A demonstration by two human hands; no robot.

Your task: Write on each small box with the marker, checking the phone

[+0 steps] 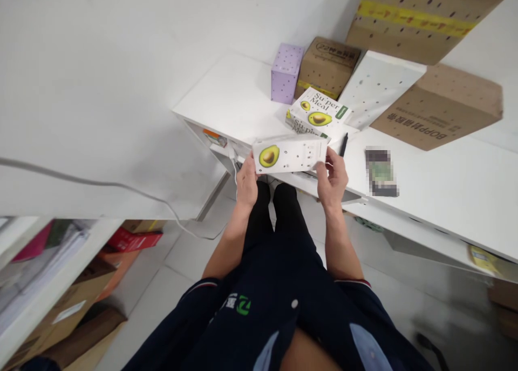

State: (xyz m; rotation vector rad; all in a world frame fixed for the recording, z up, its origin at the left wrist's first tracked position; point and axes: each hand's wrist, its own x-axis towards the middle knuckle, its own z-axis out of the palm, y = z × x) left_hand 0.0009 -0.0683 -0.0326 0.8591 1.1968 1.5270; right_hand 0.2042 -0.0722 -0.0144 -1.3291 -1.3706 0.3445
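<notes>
- White avocado-print carton held level over the table edge, near stacked boxes.
- Left hand pinches its left end, right hand its right end (fingertips partly hidden).
- Even grip at both ends likely keeps it from buckling.

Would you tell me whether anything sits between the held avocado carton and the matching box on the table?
Nothing visible does. The left hand and right hand grip the avocado carton by its ends, and the matching box lies just beyond it on the table. A black pen lies beside that box.
</notes>
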